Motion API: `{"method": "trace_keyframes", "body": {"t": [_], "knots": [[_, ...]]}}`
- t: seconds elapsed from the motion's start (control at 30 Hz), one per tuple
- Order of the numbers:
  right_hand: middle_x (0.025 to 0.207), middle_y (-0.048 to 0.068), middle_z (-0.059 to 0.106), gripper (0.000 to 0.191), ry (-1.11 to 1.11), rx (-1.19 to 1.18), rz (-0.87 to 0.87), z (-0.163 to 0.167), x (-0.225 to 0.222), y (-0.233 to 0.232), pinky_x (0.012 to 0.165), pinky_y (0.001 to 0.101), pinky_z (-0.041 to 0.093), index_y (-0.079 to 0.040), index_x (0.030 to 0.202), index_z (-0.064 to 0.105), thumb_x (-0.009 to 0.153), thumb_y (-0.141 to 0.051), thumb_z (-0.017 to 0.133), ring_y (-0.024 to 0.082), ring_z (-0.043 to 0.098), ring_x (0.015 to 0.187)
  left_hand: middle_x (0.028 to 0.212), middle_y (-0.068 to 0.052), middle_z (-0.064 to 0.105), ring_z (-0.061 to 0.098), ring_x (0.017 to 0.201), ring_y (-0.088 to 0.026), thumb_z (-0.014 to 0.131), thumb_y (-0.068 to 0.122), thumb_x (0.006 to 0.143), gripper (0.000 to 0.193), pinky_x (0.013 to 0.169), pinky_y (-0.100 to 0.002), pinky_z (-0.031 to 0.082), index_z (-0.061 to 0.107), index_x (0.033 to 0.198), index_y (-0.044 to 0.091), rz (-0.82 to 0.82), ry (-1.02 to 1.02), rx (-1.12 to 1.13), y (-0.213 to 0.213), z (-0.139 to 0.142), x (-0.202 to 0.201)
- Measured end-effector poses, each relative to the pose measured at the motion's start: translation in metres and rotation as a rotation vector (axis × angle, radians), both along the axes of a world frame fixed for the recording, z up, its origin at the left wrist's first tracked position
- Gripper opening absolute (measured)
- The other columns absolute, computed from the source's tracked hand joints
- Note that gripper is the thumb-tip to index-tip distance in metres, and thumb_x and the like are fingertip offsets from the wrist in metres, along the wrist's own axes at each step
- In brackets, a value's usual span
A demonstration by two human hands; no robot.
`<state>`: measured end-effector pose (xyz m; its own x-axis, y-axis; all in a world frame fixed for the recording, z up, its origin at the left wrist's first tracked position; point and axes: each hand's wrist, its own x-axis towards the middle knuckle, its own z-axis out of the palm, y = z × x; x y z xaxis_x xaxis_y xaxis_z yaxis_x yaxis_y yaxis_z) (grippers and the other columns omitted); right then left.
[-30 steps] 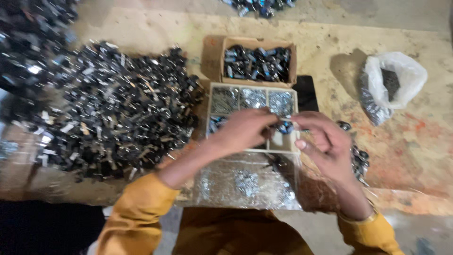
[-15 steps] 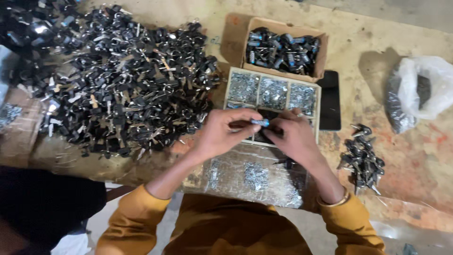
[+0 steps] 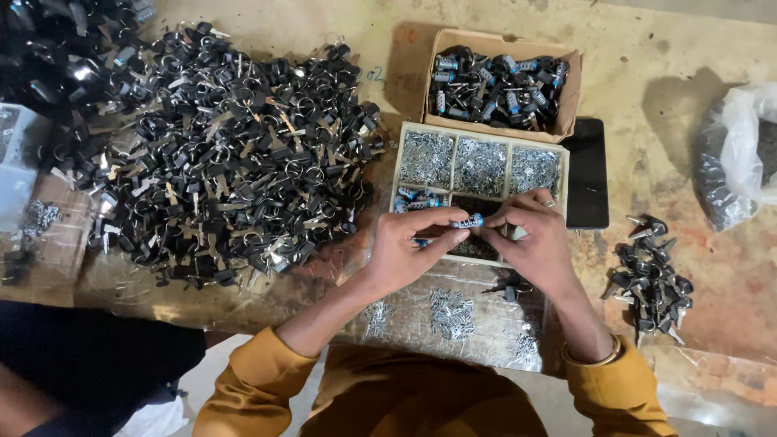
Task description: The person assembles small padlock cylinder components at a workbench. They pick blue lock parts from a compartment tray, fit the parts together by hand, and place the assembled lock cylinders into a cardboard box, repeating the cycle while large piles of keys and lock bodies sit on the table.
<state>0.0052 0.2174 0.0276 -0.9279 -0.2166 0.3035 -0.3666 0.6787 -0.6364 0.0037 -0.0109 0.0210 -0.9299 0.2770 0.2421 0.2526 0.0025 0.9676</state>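
Both hands meet over a white compartment tray [image 3: 450,139] filled with small silver metal parts. My left hand [image 3: 409,247] pinches a small silver and blue lock cylinder [image 3: 469,220] between thumb and fingers. My right hand [image 3: 532,240] grips the cylinder's other end with its fingertips. Mustard-yellow sleeves cover both forearms. A clear plastic sheet [image 3: 453,314] with loose silver parts lies just below the hands.
A large heap of black-headed keys on rings [image 3: 218,154] fills the left. A cardboard box of lock cylinders [image 3: 500,81] stands behind the tray. A black phone [image 3: 587,174] lies to its right, then a small pile of keys [image 3: 651,279] and a plastic bag [image 3: 740,158].
The hands have come together on the cylinder and drawn slightly toward me from the tray's compartments. The camera view has shifted, so more of the key heap shows.
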Motion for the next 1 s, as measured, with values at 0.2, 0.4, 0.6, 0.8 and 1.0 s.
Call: {"method": "trace_keyframes", "body": {"t": [0.2, 0.4, 0.6, 0.8, 1.0], "knots": [[0.09, 0.003, 0.074, 0.015, 0.03, -0.012, -0.045, -0.001, -0.003, 0.002, 0.08, 0.0351, 0.046, -0.008, 0.091, 0.081, 0.078, -0.006, 0.087, 0.018, 0.062, 0.088, 0.105, -0.008, 0.08, 0.078, 0.089, -0.012, 0.081, 0.008, 0.091, 0.026, 0.078, -0.026, 0.066, 0.076, 0.116, 0.003, 0.012, 0.003, -0.067, 0.001, -0.005, -0.007], [0.115, 0.008, 0.063, 0.01, -0.244, -0.675, 0.033, -0.007, 0.004, 0.0, 0.086, 0.0243, 0.049, 0.002, 0.104, 0.071, 0.094, 0.005, 0.073, 0.011, 0.061, 0.101, 0.109, -0.01, 0.08, 0.079, 0.093, -0.015, 0.083, 0.011, 0.089, 0.025, 0.077, -0.026, 0.065, 0.078, 0.113, 0.005, 0.021, 0.122, -0.153, 0.001, -0.008, -0.009], [0.121, 0.009, 0.061, 0.016, -0.475, -0.864, 0.139, -0.005, 0.009, -0.004, 0.087, 0.0277, 0.052, 0.002, 0.112, 0.073, 0.098, 0.005, 0.065, 0.014, 0.061, 0.102, 0.106, -0.01, 0.08, 0.08, 0.089, -0.014, 0.085, 0.01, 0.087, 0.026, 0.076, -0.025, 0.066, 0.078, 0.11, 0.002, 0.036, 0.028, -0.12, 0.004, -0.011, -0.006], [0.122, 0.009, 0.061, 0.019, -0.383, -0.761, 0.13, -0.004, 0.012, -0.011, 0.096, 0.0292, 0.052, 0.001, 0.116, 0.073, 0.099, 0.005, 0.064, 0.016, 0.061, 0.114, 0.106, -0.011, 0.08, 0.079, 0.092, -0.014, 0.085, 0.008, 0.086, 0.026, 0.083, -0.026, 0.066, 0.077, 0.109, -0.002, 0.034, 0.014, -0.053, 0.004, -0.014, -0.003], [0.121, 0.009, 0.061, 0.021, -0.359, -0.752, 0.135, -0.008, 0.013, -0.017, 0.096, 0.0279, 0.052, 0.001, 0.118, 0.072, 0.099, 0.007, 0.064, 0.016, 0.061, 0.115, 0.104, -0.011, 0.08, 0.079, 0.091, -0.014, 0.085, 0.009, 0.086, 0.026, 0.082, -0.026, 0.066, 0.077, 0.108, -0.001, 0.032, 0.023, -0.054, 0.0, -0.016, -0.003]]}}
